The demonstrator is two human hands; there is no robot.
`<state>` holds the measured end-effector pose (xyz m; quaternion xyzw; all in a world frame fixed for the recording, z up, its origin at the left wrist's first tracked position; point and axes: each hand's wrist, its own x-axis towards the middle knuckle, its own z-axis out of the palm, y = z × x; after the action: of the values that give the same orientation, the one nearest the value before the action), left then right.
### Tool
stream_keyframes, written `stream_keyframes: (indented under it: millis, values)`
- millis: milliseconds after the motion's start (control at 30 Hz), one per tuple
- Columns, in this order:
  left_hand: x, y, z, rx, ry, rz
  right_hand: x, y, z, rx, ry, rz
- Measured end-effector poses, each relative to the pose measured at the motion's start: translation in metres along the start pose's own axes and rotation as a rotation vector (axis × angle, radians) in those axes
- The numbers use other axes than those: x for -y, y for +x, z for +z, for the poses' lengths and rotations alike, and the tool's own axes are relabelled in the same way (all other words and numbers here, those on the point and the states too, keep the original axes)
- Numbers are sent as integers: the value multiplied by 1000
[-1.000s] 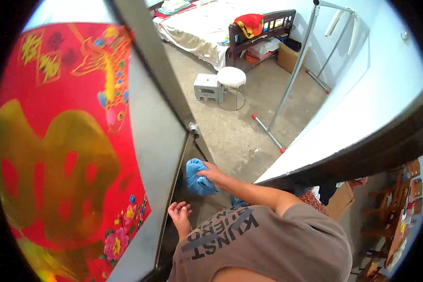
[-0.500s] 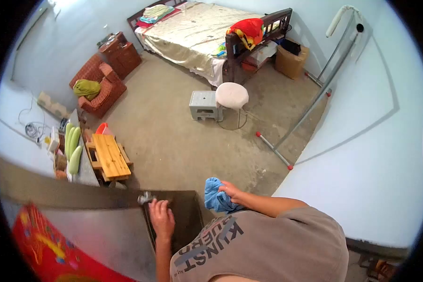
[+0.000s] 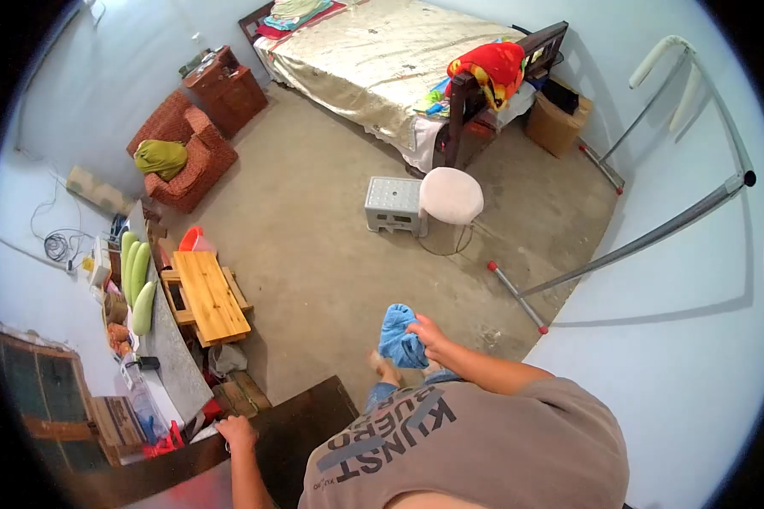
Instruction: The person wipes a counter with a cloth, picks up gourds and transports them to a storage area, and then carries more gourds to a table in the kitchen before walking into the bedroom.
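Note:
My right hand [image 3: 430, 331] is closed around a bunched blue cloth [image 3: 401, 337], held out in front of my body above the floor. On the other side, my left hand [image 3: 238, 431] is at the dark brown door [image 3: 301, 417], its fingers bent over the top of the edge. The door's handle does not show from here. Below the blue cloth, part of my bare foot [image 3: 384, 368] and jeans can be seen.
A wooden bench [image 3: 208, 297] and a long counter [image 3: 174, 365] with pale green gourds [image 3: 136, 271] stand left. Ahead are a grey plastic stool [image 3: 393, 204], a round padded stool [image 3: 451, 196] and a bed [image 3: 356, 64]. A metal rack [image 3: 637, 246] leans along the right wall.
The door has swung left and my left hand has moved left and down with it. The counter's near end has come into view. The blue cloth stays in my right hand.

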<state>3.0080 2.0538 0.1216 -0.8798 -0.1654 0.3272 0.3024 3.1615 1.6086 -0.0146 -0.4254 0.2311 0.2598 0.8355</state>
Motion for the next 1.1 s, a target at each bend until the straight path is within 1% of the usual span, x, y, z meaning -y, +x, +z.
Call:
stream_keyframes:
  millis: [33, 67, 133, 167, 233, 267, 300, 333, 367, 400, 433, 467, 500, 533, 567, 633, 667, 700, 733, 800, 900, 933, 967, 1000, 1067, 1100]
  values:
    - [10, 9, 6, 99, -17, -34, -3, 4, 5, -25, 11, 6]
    - [19, 19, 13, 99, -14, -26, -4, 10, 8, -33, 14, 5]
    - [31, 43, 22, 226, -154, -106, -1, 27, 18, -35, -123, -56]
    - [36, 52, 29, 236, -197, -97, 1, 33, 20, -20, -141, -55]
    - [45, 57, 40, 143, -280, -66, 1, 41, 32, -205, -214, -55]
    - [48, 55, 43, 83, -379, -55, -8, 55, 18, -121, -101, -8]
    - [52, 52, 45, 80, -402, -84, -12, 79, 16, -31, -2, 65]
    - [56, 52, 60, 50, -346, -53, 15, 57, 53, -53, -17, 37]
    - [59, 47, 74, 48, -370, -103, 5, 73, 47, 14, -223, -123]
    - [63, 55, 86, 38, -407, -95, -3, 87, 41, 98, -404, -296]
    - [70, 46, 74, 54, -410, -86, -7, 101, 63, 190, -457, -229]
    - [72, 52, 86, 143, -394, -145, -9, 110, 81, 203, -431, -129]
    - [77, 53, 88, 174, -415, -196, -7, 111, 101, 190, -399, -40]
    - [82, 58, 96, 257, -422, -207, -3, 111, 120, 162, -365, 37]
    - [88, 61, 102, 234, -443, -209, 4, 112, 137, 119, -326, 101]
    - [95, 61, 107, 224, -484, -210, 4, 108, 195, 157, -368, 113]
    - [84, 66, 78, 222, -560, -231, 21, 127, 203, 178, -371, 143]
    - [86, 73, 75, 199, -649, -251, 13, 151, 209, 220, -391, 185]
    - [80, 77, 71, 209, -658, -261, 11, 162, 215, 228, -402, 193]
    - [69, 88, 61, 281, -1002, -272, 13, 184, 238, 361, -362, 236]
    - [35, 113, 74, 150, -1303, -267, 7, 220, 276, 399, -475, 219]
    - [28, 130, 74, 157, -1315, -279, 5, 231, 284, 426, -536, 228]
    - [15, 142, 74, 119, -1462, -247, 6, 244, 294, 471, -527, 293]
    - [5, 153, 66, 66, -1604, -224, 8, 251, 304, 478, -543, 310]
    - [-3, 178, 33, 25, -1695, -206, 9, 265, 343, 529, -612, 358]
    - [-13, 195, 28, 3, -1747, -183, 14, 269, 366, 587, -648, 416]
